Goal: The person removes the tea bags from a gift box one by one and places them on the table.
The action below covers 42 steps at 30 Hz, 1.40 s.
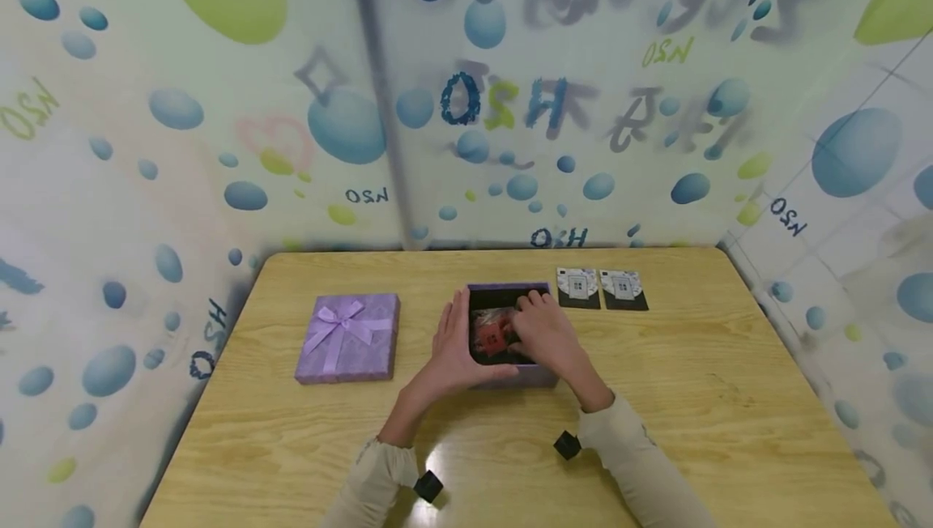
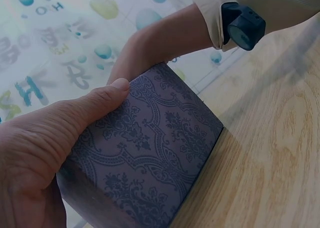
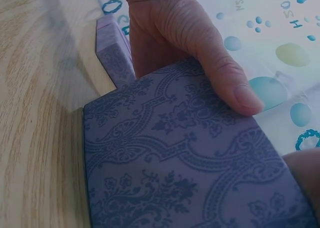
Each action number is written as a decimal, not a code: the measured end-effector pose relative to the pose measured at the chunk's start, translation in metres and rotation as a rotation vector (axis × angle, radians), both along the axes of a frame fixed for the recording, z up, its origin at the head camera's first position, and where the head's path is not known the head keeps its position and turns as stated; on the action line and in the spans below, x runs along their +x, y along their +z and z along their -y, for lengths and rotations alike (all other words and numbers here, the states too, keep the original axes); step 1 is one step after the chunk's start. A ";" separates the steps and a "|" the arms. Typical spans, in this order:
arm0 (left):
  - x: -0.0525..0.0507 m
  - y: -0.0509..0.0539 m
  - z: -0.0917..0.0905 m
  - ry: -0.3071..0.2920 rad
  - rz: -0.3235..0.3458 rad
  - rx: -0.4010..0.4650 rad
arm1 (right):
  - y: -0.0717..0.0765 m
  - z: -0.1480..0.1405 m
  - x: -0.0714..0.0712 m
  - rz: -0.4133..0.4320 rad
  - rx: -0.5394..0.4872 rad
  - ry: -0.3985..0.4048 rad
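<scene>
A purple patterned gift box (image 1: pixel 510 376) stands without its lid on the table, its inside dark. Along its left wall lie the straight fingers of my left hand (image 1: pixel 453 347), while the thumb stretches over the front rim, as the left wrist view shows with the thumb (image 2: pixel 107 95). Inside the box is a red packet (image 1: pixel 492 336) in clear, shiny wrap. My right hand (image 1: pixel 545 332) reaches in over the right side, and its curled fingers grip the packet's right edge. The box's front wall (image 3: pixel 165 153) hides the right fingertips in the wrist views.
The purple lid (image 1: pixel 348 346) with a ribbon bow lies left of the box. Two flat black-and-white packets (image 1: pixel 578 288) (image 1: pixel 624 290) lie side by side behind it to the right. A patterned wall (image 1: pixel 466 180) borders the wooden table's (image 1: pixel 700 431) back edge.
</scene>
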State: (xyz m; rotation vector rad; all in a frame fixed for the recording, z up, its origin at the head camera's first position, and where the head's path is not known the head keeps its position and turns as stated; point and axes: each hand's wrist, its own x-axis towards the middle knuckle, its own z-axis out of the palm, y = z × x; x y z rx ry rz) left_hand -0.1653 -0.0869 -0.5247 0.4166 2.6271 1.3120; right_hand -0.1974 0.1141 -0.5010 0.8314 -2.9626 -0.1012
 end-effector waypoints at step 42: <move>0.001 0.001 0.001 -0.020 0.017 0.012 | 0.005 -0.010 -0.003 0.119 -0.287 0.109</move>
